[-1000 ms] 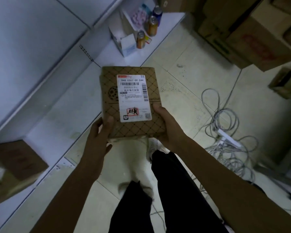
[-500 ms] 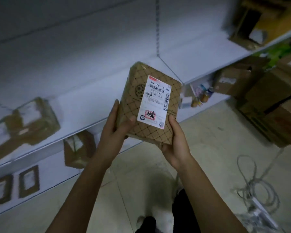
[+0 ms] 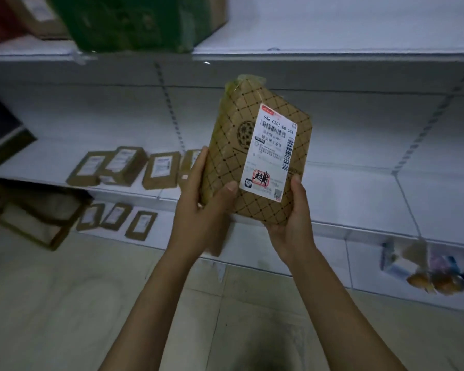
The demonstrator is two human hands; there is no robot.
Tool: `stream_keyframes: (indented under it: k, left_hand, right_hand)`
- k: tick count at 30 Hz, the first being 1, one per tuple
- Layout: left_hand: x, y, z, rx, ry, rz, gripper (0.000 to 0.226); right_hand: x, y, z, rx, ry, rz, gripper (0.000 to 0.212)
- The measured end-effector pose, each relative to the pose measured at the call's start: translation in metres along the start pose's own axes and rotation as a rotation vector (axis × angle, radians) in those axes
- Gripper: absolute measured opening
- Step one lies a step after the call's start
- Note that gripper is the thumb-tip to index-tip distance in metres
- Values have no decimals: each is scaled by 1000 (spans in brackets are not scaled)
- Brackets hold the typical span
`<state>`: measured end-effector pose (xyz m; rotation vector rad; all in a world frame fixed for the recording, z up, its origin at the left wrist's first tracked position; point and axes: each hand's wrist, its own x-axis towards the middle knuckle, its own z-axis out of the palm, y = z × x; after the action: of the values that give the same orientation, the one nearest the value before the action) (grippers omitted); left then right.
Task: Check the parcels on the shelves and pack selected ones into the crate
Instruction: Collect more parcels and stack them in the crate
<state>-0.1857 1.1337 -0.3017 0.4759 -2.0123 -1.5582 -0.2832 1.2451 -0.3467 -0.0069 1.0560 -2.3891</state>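
Held up in front of white shelving (image 3: 359, 199), between both hands: a brown parcel (image 3: 255, 153) with a dark diamond-grid print. Left hand (image 3: 202, 210) clamped on the parcel's lower left edge, thumb pressed flat on the front face, fingers wrapped behind. Right hand (image 3: 292, 223) cupped under the lower right corner, thumb up along the right edge. Nothing between the camera and the parcel's front.

Left of the parcel, on the middle shelf: a row of small brown boxes (image 3: 123, 167) lying flat, each with a white label; the one nearest partly hidden behind the left hand. Below and left of the parcel, on the bottom shelf: three more small boxes (image 3: 115, 219), and a larger open carton (image 3: 35, 218) further left. Above and left of the parcel, on the top shelf: a dark green package (image 3: 134, 22), blurred. Below and right: loose packets and small orange things (image 3: 437, 271), too blurred to name.

Long axis near upright, top leaning slightly left, front face toward the camera.

Stuck on the front, a white shipping label (image 3: 272, 153): "948 C507 00 044" at the top, barcodes beneath and along the right side, lines of Chinese print too small to read surely, a red stamp near the bottom, a small QR code at the lower right.
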Motion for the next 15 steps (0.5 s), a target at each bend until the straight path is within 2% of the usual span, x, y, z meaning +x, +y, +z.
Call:
stream_keyframes:
  k: [4, 7, 9, 11, 15]
  left_hand:
    - [-12, -8, -11, 94, 283, 8, 80]
    - [-25, -9, -33, 342, 586, -21, 80]
    - [-35, -11, -60, 599, 740, 34, 77]
    - [-46, -14, -93, 879, 816, 44, 74]
    - [-64, -23, -165, 1170, 860, 27, 72]
  right_hand:
    - [13, 22, 21, -235, -101, 143, 36]
    - [24, 65, 45, -540, -88, 297, 36]
    - [22, 95, 62, -590, -100, 412, 40]
    - [13, 123, 80, -564, -169, 511, 33]
    - [-6, 163, 137, -615, -353, 561, 29]
